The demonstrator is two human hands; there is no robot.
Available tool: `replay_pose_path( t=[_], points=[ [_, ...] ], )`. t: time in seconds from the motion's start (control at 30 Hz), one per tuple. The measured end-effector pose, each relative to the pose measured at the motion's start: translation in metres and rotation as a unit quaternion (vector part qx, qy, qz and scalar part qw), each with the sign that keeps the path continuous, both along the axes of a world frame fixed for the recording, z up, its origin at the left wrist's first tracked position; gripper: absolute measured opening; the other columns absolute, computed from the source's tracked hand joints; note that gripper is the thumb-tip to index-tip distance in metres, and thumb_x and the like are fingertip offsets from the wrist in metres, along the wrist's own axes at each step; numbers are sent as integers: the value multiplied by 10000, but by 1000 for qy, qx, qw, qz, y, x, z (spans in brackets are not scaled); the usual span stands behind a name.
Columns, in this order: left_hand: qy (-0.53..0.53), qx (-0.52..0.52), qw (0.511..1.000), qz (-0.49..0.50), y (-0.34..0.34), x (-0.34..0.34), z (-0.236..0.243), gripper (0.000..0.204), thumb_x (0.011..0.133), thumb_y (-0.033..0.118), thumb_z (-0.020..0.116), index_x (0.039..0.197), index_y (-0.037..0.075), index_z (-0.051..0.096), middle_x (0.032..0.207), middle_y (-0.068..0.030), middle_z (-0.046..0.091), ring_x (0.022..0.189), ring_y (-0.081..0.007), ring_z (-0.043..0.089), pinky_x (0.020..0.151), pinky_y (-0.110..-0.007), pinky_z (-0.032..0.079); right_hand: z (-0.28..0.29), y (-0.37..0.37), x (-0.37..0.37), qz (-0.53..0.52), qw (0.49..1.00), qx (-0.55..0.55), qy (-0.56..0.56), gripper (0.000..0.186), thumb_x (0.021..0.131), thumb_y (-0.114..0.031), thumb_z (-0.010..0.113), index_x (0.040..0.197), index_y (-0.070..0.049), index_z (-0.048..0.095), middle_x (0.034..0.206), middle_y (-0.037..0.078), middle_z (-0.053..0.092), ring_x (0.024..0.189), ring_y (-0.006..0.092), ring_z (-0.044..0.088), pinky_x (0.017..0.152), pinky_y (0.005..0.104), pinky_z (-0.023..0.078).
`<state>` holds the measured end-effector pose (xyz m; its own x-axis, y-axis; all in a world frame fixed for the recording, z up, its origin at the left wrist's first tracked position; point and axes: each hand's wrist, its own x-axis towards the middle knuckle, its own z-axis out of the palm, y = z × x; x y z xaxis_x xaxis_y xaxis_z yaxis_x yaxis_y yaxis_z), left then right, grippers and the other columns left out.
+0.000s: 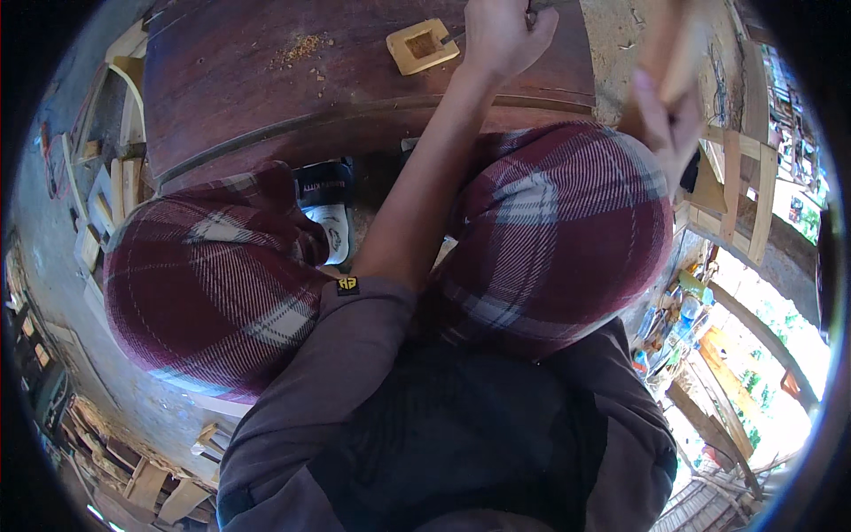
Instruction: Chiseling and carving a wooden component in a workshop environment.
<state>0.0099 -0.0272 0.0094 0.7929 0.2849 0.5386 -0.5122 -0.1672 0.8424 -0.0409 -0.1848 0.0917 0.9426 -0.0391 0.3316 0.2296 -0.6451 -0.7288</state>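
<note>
My left hand [505,40] is closed in a fist over the dark wooden bench top [213,97], with its thumb toward the right. What it grips is mostly hidden; only a small dark bit shows at the top of the fist. Just left of it lies a small pale wooden block [399,58] with a square hollow cut in it. A thin dark strip touches the block's right side, close to my hand. Beyond my right knee, my right hand [669,129] is wrapped round a long, light brown wooden piece [672,53], raised and blurred by motion.
Wood chips [301,51] are scattered on the bench top, left of the block. My knees, in plaid cloth [567,213], press close to the bench's near edge. Wooden frames [745,191] stand at the right, and offcuts [128,182] lie on the floor at the left.
</note>
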Motion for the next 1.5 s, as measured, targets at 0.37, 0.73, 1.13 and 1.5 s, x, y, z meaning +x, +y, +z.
replay_pose_path(
  t=[0.37,0.73,1.13,1.5],
  points=[
    [-20,28,999,10,0,2,1,307,741,-16,580,1044,-9,534,932,-206,537,856,-405,574,722,-405,473,41,-6,-12,13,997,72,-28,537,775,-291,783,1173,25,608,939,90,645,878,192,610,847,313,465],
    [5,18,1000,22,-1,9,-8,274,758,55,631,1014,-16,565,877,-147,567,765,-283,584,679,-354,471,46,13,-18,45,996,83,-10,502,818,-314,750,1160,20,596,947,97,673,825,153,636,725,280,493],
    [45,19,999,8,-4,7,-9,290,710,43,631,989,-6,568,849,-132,553,689,-271,564,624,-342,467,40,11,-22,16,982,184,36,410,803,-294,763,1036,19,634,838,49,663,771,148,637,697,285,489],
    [39,6,999,-3,0,10,-13,285,693,31,628,965,-23,559,875,-151,541,651,-277,560,574,-351,456,37,16,-28,52,983,169,58,548,781,-322,773,1123,72,607,953,122,685,822,197,647,752,312,499]
  ],
)
